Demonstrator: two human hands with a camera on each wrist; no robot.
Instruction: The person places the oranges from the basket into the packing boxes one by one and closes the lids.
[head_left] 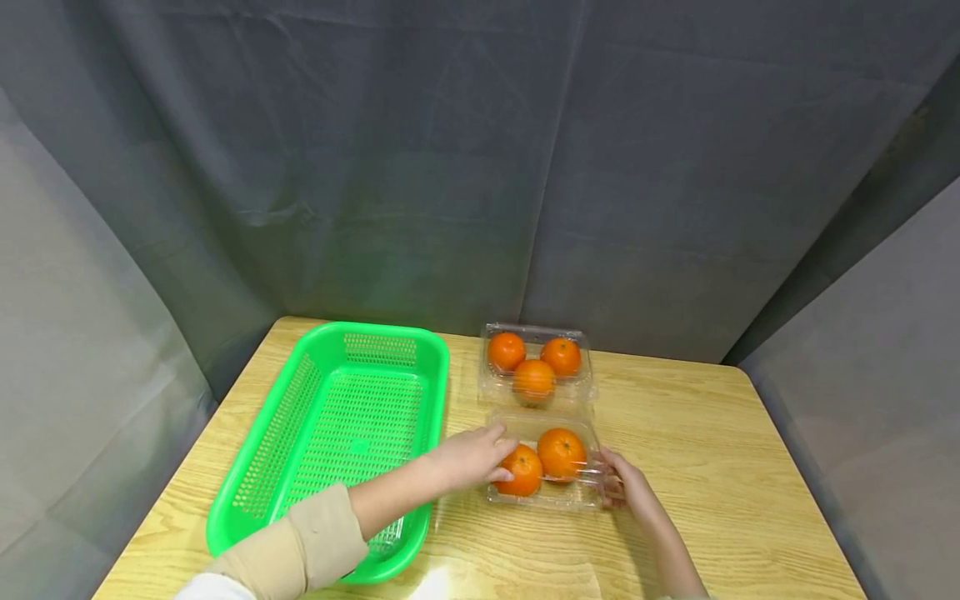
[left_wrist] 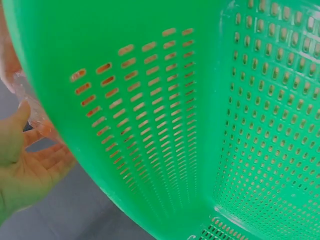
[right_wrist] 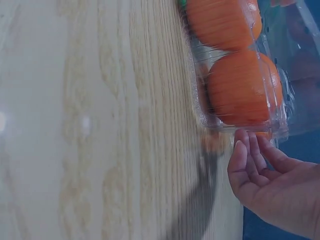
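A clear plastic fruit box (head_left: 547, 497) on the table holds two oranges, a left orange (head_left: 521, 471) and a right orange (head_left: 562, 454). My left hand (head_left: 472, 457) reaches over the box's left side, thumb and fingers about the left orange. In the left wrist view the left hand (left_wrist: 35, 165) shows past a basket's rim, and the basket hides much of its hold. At the box's right end, my right hand (head_left: 628, 485) touches the plastic wall with loosely bent fingers. The right wrist view shows the right hand (right_wrist: 270, 185) with its fingertips against that end.
Behind the front box stands another clear box (head_left: 491, 385) with three oranges (head_left: 534, 381) in it. A green perforated basket (head_left: 352, 408) lies on the left of the wooden table (head_left: 697, 467), under my left forearm. Grey cloth (head_left: 420, 167) hangs behind the table.
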